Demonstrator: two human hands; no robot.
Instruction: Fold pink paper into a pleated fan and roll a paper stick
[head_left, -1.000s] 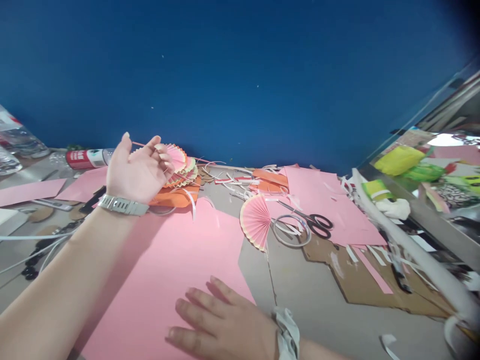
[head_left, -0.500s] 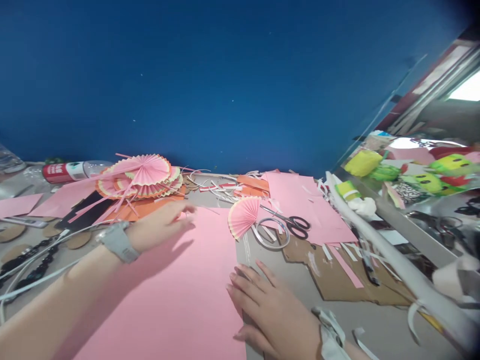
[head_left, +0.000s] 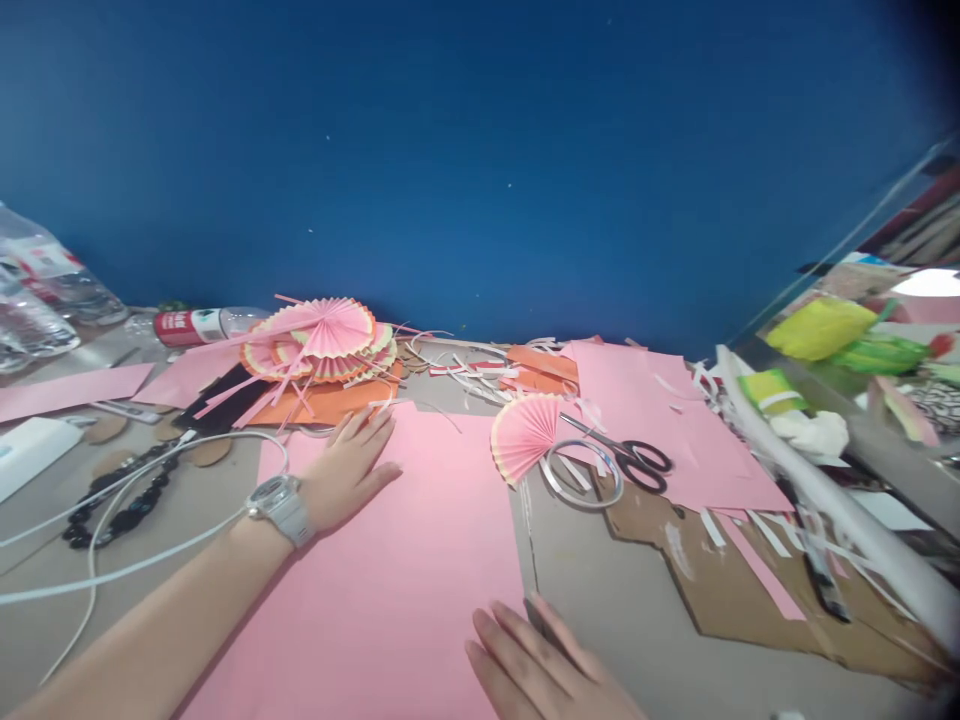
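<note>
The left hand point(head_left: 349, 470) and right hand point(head_left: 536, 665) are being laid flat, released, on the pink sheet point(head_left: 397, 570); the fan has been let go.

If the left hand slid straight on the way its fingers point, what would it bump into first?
Probably the orange paper just past the left hand, then the stacked paper fans; depth is hard to judge.

Under my left grip point(head_left: 346, 475) lies a plain pink paper sheet point(head_left: 390, 580). Far left, stacked fans point(head_left: 322, 335) show pink pleats with pale yellow rims over orange paper point(head_left: 330, 400). Right of the sheet: a pink folded fan point(head_left: 523, 435), black-handled scissors point(head_left: 626, 455), brown cardboard point(head_left: 720, 580). Behind, a deep blue wall point(head_left: 480, 150).
</note>
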